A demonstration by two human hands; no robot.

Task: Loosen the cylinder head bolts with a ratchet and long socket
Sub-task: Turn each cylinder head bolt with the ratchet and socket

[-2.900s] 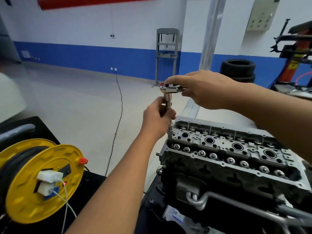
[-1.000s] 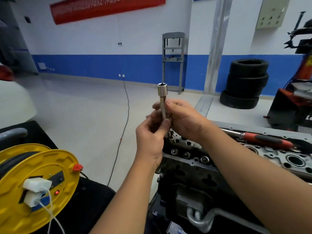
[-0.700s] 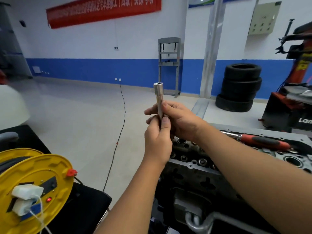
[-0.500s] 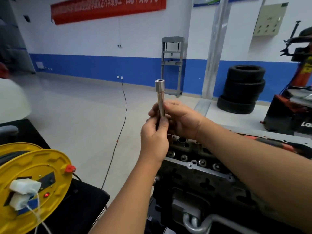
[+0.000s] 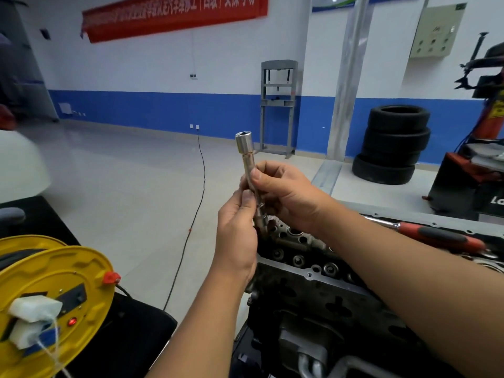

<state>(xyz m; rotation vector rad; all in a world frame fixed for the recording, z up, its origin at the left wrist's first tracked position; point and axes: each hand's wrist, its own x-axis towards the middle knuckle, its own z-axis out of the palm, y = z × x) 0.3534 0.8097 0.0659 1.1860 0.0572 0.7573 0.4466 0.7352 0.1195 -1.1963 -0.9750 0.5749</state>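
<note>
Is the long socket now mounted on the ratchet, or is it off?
Off. Both hands, left hand and right hand, hold the long socket upright, while the ratchet lies apart on the cylinder head.

Shiny silver steel long socket (image 5: 246, 159), red-and-black handled chrome ratchet (image 5: 436, 237), dull grey cast-metal cylinder head (image 5: 308, 264), bright yellow cable reel (image 5: 58, 290) (red knob, white plugs), stacked black rubber tyres (image 5: 392, 144), white wall with blue lower band (image 5: 152, 110), red banner (image 5: 174, 16)

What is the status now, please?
Left hand and right hand both grip the long silver metal socket, upright. Red-handled ratchet lies on grey cylinder head. Nothing blocking.
</note>
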